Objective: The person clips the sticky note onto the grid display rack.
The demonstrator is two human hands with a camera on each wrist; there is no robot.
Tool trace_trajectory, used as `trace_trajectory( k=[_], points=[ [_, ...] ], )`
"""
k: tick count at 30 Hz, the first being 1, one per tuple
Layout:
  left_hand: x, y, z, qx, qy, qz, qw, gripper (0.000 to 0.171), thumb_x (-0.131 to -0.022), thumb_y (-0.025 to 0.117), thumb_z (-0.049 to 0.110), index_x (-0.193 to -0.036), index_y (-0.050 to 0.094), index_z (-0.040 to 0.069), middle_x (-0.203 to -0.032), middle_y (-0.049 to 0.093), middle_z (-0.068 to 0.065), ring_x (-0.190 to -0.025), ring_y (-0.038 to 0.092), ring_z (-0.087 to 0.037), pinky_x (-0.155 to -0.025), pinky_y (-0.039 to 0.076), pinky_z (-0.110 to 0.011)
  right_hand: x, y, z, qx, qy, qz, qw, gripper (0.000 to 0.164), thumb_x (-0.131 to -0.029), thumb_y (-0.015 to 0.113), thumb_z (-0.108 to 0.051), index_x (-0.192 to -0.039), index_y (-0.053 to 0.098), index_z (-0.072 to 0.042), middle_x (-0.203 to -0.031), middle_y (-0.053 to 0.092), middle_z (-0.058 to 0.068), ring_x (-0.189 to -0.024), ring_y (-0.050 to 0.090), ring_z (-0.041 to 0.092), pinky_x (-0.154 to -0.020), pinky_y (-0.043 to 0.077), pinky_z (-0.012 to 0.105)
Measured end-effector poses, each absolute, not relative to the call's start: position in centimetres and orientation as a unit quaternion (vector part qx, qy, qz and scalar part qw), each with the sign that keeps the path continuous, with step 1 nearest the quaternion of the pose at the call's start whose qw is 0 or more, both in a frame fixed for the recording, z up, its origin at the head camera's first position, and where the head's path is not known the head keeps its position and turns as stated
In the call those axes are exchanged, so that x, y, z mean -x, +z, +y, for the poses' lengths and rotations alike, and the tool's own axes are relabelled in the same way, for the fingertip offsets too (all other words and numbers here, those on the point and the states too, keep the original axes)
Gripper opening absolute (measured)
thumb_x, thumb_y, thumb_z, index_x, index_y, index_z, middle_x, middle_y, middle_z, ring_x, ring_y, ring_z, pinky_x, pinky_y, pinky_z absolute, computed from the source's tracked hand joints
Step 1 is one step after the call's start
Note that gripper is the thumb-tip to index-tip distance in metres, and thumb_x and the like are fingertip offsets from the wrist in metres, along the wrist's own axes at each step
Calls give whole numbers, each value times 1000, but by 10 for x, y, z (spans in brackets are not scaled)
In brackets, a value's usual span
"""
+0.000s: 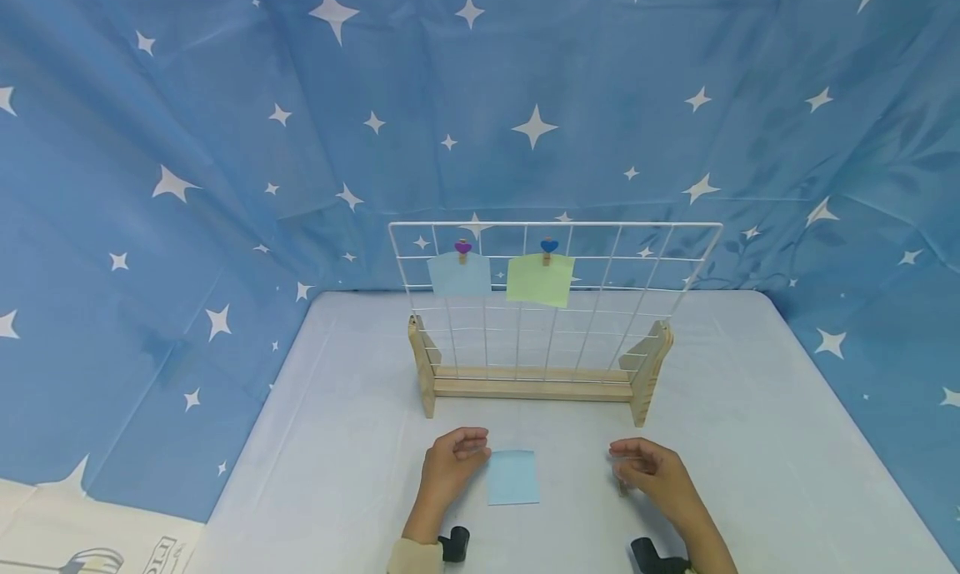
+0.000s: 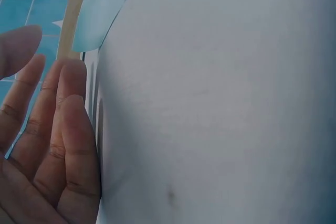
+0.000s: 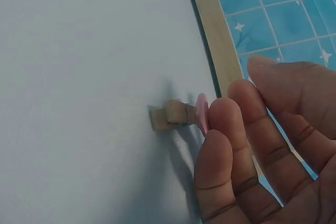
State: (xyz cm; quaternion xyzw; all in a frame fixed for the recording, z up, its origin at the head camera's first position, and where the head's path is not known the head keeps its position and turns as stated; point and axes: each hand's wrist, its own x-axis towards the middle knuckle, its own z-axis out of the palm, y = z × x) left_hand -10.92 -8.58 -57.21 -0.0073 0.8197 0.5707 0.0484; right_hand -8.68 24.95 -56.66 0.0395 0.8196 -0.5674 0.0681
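A light blue paper note (image 1: pixel 513 477) lies flat on the white table between my two hands. My left hand (image 1: pixel 459 451) rests just left of it with fingers loosely curled, holding nothing; the left wrist view shows those fingers (image 2: pixel 68 129) beside the table, with the note (image 2: pixel 100 9) beyond. My right hand (image 1: pixel 633 467) hovers to the note's right. Its fingertips (image 3: pixel 226 119) meet the pink heart of a small wooden clip (image 3: pixel 170 115) lying on the table. The clip is not lifted.
A white wire grid (image 1: pixel 555 224) stands in a wooden base (image 1: pixel 525 386) behind the hands. A blue note (image 1: pixel 459 276) hangs on it from a purple-heart clip (image 1: pixel 462 248), a green note (image 1: pixel 540 280) from a blue-heart clip (image 1: pixel 549 247). Star-patterned blue cloth surrounds the table (image 1: pixel 750 441).
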Motion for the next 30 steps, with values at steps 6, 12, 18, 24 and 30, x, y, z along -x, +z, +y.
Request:
trace_trajectory(
  k=[6,12,18,24,30],
  points=[
    [111,-571,-85,13,559,827,60,27,-94,82,11,-118,77,1,-111,81,-14,-102,79,-31,-97,60,-57,87,-568,250,-61,-549,831,70,31,-92,81,4,-121,72,9,-123,76,23,-89,72,11,-73,59,25],
    [113,-571,-84,15,542,838,66,27,-91,82,10,-116,78,2,-109,81,-12,-98,79,-28,-94,61,-53,86,-568,250,-93,-505,855,73,32,-89,86,-3,-118,76,3,-116,79,16,-77,62,14,-67,52,25],
    [114,-572,-83,9,511,857,69,25,-89,85,10,-112,80,5,-103,82,-7,-90,78,-22,-86,60,-49,85,-572,251,-90,-478,871,73,29,-87,87,-4,-114,77,2,-98,78,6,-72,56,13,-63,47,25],
    [115,-573,-81,7,483,873,71,20,-88,86,11,-107,80,9,-97,81,0,-85,75,-16,-79,57,-43,85,-573,250,-87,-448,886,79,18,-89,87,-9,-105,81,-2,-86,70,-1,-73,56,14,-63,47,25],
    [115,-574,-81,2,476,877,68,14,-88,82,9,-102,81,10,-88,78,4,-78,70,-11,-74,54,-38,83,-571,249,-86,-449,885,83,13,-90,86,-10,-101,82,-4,-84,67,-1,-76,57,15,-65,48,25]
  ],
)
